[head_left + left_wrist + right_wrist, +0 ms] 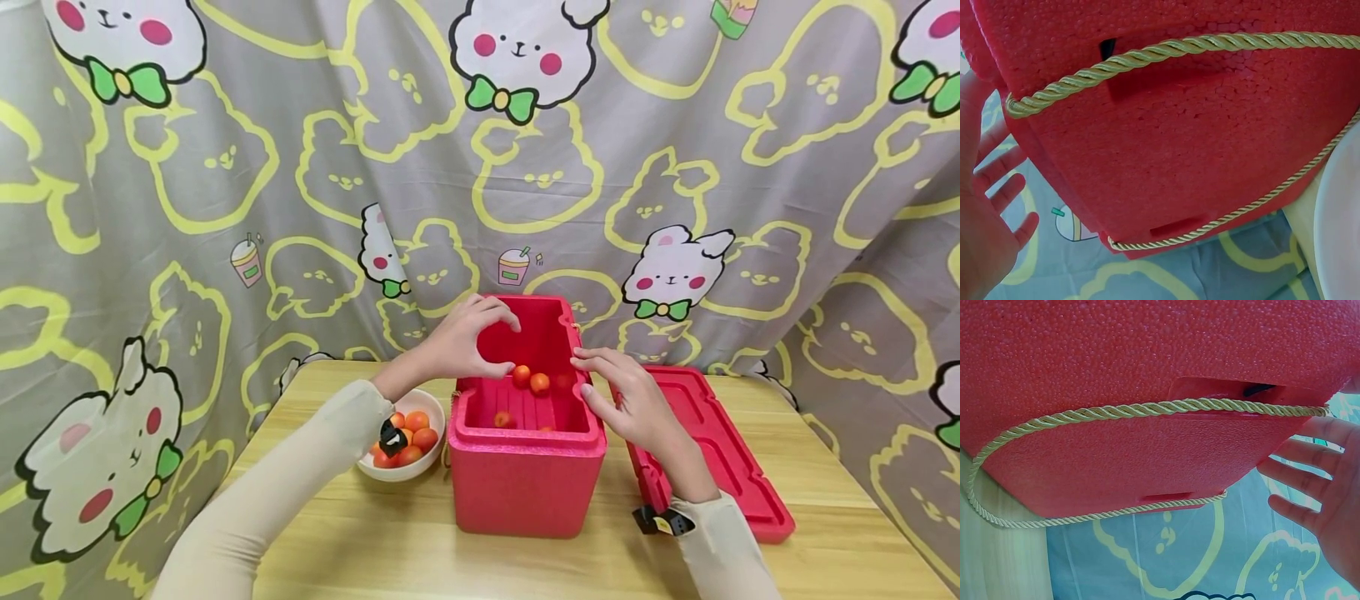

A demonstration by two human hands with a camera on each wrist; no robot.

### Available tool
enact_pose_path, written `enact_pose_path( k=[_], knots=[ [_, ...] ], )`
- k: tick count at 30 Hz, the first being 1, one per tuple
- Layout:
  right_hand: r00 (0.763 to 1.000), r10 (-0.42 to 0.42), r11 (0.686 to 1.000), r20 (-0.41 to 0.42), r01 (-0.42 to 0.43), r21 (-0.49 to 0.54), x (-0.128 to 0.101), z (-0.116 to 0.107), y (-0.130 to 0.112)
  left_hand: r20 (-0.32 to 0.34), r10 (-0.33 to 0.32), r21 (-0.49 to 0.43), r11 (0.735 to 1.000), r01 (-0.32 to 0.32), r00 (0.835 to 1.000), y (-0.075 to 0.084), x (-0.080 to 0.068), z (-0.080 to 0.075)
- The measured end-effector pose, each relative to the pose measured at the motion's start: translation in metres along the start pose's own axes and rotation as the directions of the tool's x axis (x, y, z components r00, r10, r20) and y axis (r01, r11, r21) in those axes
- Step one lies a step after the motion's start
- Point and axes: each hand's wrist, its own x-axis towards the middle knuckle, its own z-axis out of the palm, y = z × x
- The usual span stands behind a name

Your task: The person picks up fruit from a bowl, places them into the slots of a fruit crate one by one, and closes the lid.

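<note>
A red foam box stands lidless on the table, with gold rope along its side. Over its left rim is my left hand, thumb and fingers curved apart with nothing between them. Below that hand, small orange-red round fruits lie on the box floor; their exact kind is unclear. My right hand is at the right rim, its fingertips touching or very close to the edge. The right wrist view shows its fingers fairly straight beside the box wall.
Left of the box, a white bowl holds several more orange-red fruits. The red lid lies on the wooden table to the right. A patterned grey curtain hangs behind and at both sides.
</note>
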Motion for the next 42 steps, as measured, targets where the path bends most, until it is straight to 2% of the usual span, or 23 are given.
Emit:
enact_pose_path(
  k=[8,14,20,30,37,42],
  knots=[
    [1.000,-0.005,1.000,-0.001,0.005,-0.001,0.001,0.001,0.000,-0.010,-0.012,-0.015,1.000,0.012,1.000,-0.001,-0.002,0.000],
    [1.000,-0.009,1.000,0.000,0.009,-0.002,0.001,0.001,-0.001,-0.044,-0.015,-0.024,1.000,0.014,0.999,-0.006,-0.005,-0.002],
    [1.000,-0.006,1.000,0.000,0.006,0.000,0.001,0.001,-0.002,-0.084,-0.043,-0.057,0.998,0.038,0.996,-0.013,-0.015,-0.007],
    [1.000,-0.002,1.000,0.000,0.002,0.002,0.000,0.002,-0.001,-0.182,-0.120,-0.132,0.987,0.096,0.976,-0.042,-0.047,-0.011],
    [1.000,-0.005,1.000,-0.002,0.005,0.002,0.000,0.002,0.001,-0.245,-0.156,-0.157,0.980,0.120,0.957,-0.061,-0.074,-0.005],
    [1.000,-0.001,1.000,-0.002,0.001,0.003,0.000,0.002,0.000,-0.235,-0.177,-0.141,0.979,0.147,0.956,-0.071,-0.093,0.003]
  ],
)
